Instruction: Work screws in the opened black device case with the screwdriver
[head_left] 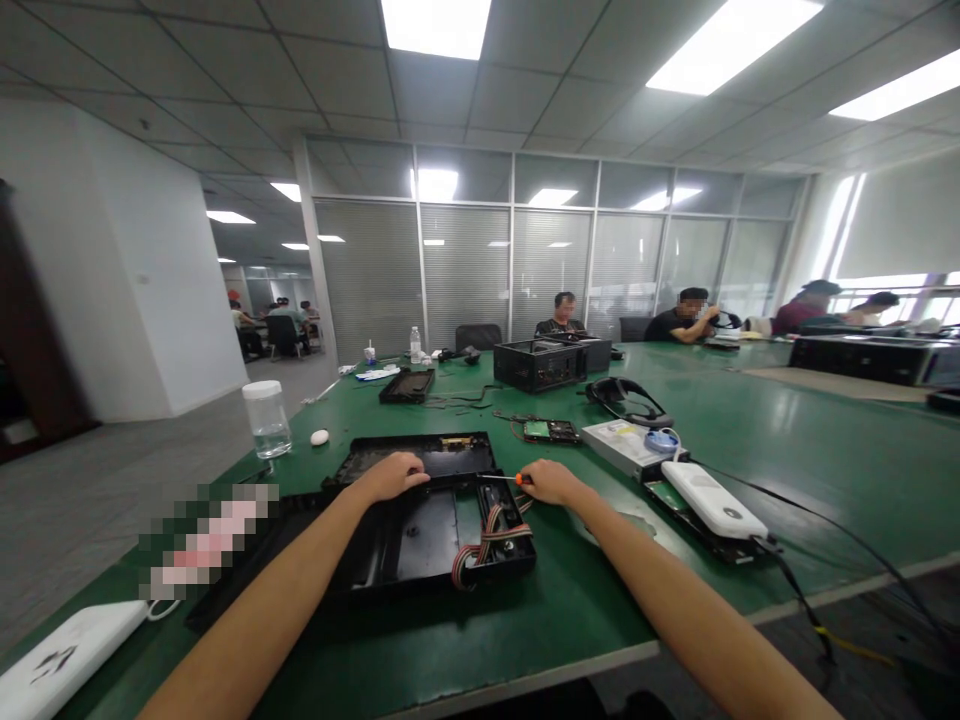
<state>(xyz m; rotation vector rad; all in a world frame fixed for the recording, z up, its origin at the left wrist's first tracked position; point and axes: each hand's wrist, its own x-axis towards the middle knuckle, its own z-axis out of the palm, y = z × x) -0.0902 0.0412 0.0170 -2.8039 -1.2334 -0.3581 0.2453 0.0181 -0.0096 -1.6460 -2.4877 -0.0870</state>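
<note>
A black open metal case (420, 535) lies on the green table in front of me, with striped ribbon cables (491, 535) at its right end. My left hand (391, 476) is closed over the case's far edge, its fingers curled and partly hidden. My right hand (551, 482) grips a screwdriver (519, 480) by its orange handle, just off the case's far right corner. The thin shaft points left across that corner; whether its tip touches a screw is too small to tell. Behind the case lies a black panel (420, 455) with a small gold-coloured strip.
To the right are a silver box (626, 445), a white power bank (716, 500) with cables, and a headset (630, 400). Farther back stands a black computer case (540, 362). A clear jar (267, 420) and another white power bank (71, 660) are at left. Several people sit beyond.
</note>
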